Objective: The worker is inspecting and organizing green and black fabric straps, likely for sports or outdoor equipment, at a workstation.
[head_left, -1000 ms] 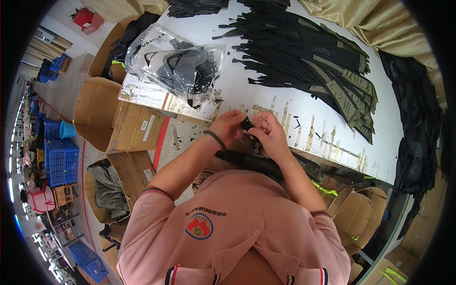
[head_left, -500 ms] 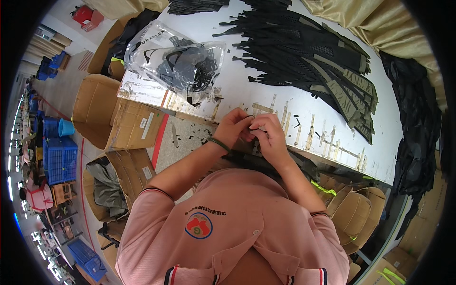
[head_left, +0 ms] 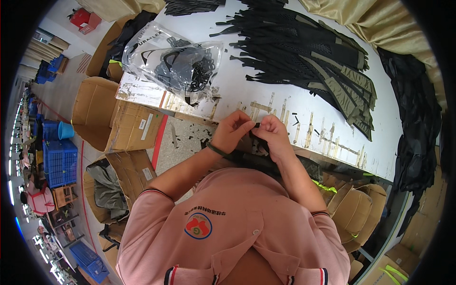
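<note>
At the near edge of the white table, my left hand (head_left: 233,132) pinches a short black strap end (head_left: 257,125) between thumb and fingertips. My right hand (head_left: 274,135) is closed close beside it, its thumb and forefinger pressed together at the strap. Dark fabric hangs below the hands, partly hidden by them. Beyond and to the left lies a clear plastic bag (head_left: 142,64) of black plastic buckles (head_left: 202,71). A large pile of black mesh pieces with straps and olive fabric (head_left: 304,52) spreads over the table to the right.
Small black scraps (head_left: 295,118) and strips of old tape (head_left: 310,128) mark the table's front (head_left: 270,97). Open cardboard boxes (head_left: 133,126) stand at the left, another box (head_left: 356,213) at the right. Black fabric (head_left: 411,118) hangs off the right side.
My hands have drawn slightly apart from their overlapping hold. The black strap end now shows between the fingertips. The right hand has turned and shifted a little right.
</note>
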`<move>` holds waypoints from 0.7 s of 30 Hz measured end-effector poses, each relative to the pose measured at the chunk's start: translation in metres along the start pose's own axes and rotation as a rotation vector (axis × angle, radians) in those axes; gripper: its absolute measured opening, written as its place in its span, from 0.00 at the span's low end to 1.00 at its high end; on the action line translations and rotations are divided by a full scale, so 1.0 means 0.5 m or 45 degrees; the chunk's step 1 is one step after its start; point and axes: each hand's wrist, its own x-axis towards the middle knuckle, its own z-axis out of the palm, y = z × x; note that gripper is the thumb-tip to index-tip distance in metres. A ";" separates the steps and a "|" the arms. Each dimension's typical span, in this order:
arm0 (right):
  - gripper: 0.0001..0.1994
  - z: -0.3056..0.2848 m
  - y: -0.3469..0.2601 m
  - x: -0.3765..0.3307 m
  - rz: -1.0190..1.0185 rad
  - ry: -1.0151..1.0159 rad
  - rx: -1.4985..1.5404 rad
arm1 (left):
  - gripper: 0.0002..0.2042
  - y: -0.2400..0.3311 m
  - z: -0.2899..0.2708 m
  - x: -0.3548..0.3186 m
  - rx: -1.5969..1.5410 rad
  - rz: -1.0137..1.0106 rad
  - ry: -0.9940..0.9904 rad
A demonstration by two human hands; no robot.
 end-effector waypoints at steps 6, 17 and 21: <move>0.06 0.024 -0.016 -0.019 0.105 0.136 0.338 | 0.09 -0.009 0.000 -0.017 0.064 0.007 -0.156; 0.08 -0.007 -0.033 0.003 0.153 -0.128 -0.546 | 0.12 -0.001 -0.022 -0.037 0.468 0.248 -0.356; 0.06 -0.042 -0.070 0.025 0.066 -0.207 -0.914 | 0.09 -0.043 -0.092 -0.081 -0.214 -0.288 -0.153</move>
